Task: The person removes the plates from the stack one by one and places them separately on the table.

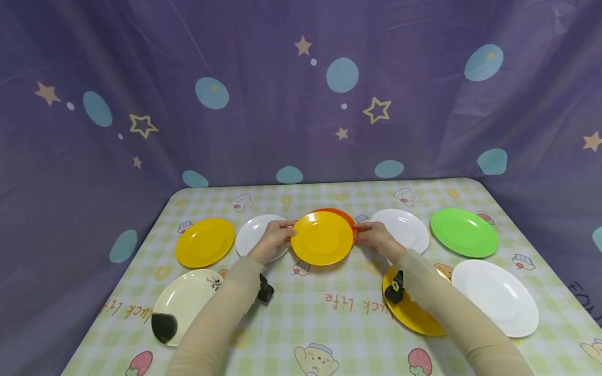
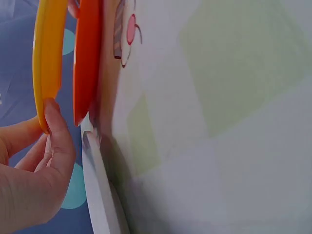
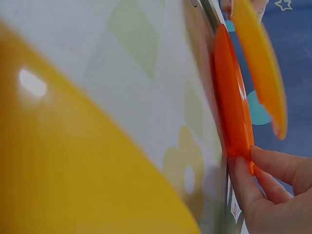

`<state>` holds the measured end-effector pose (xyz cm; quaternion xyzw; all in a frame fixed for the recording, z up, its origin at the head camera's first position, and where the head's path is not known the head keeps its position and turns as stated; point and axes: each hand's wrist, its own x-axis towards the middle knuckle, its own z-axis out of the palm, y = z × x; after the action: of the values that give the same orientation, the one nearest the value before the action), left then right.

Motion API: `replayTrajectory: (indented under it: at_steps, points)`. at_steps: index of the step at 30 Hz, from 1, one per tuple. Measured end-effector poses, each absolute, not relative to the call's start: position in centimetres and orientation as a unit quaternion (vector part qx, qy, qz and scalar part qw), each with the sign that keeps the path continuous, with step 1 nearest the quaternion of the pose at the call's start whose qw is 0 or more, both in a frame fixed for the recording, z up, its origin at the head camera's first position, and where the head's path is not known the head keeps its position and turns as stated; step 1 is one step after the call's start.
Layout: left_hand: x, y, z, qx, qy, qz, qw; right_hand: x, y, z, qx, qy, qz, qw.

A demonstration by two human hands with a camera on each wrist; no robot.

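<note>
My left hand (image 1: 271, 241) pinches the left rim of a yellow plate (image 1: 322, 239), thumb and fingers on either side of the edge. An orange plate (image 1: 347, 216) is mostly hidden behind it in the head view. Its right rim is pinched by my right hand (image 1: 379, 240). Both wrist views show a gap between the yellow plate (image 2: 50, 48) and the orange plate (image 3: 229, 92), the yellow one higher. The orange plate is tilted close over the table; whether it touches the cloth I cannot tell.
Left of the hands are another yellow plate (image 1: 205, 243), a white plate (image 1: 254, 230) and a cream plate (image 1: 188, 297) with a black patch. To the right lie a white plate (image 1: 404, 227), a green plate (image 1: 463, 232), a yellow plate (image 1: 414, 316) and a lower white plate (image 1: 498, 297).
</note>
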<state>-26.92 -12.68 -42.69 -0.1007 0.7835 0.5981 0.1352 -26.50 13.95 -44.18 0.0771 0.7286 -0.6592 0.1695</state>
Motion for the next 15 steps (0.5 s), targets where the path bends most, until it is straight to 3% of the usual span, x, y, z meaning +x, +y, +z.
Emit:
replayTrajectory:
  at_steps: [15]
  points:
    - [-26.6,-14.7,-42.1,0.038,0.794,0.578,0.186,-26.4,13.8,-44.1,0.079,0.750,-0.634,0.175]
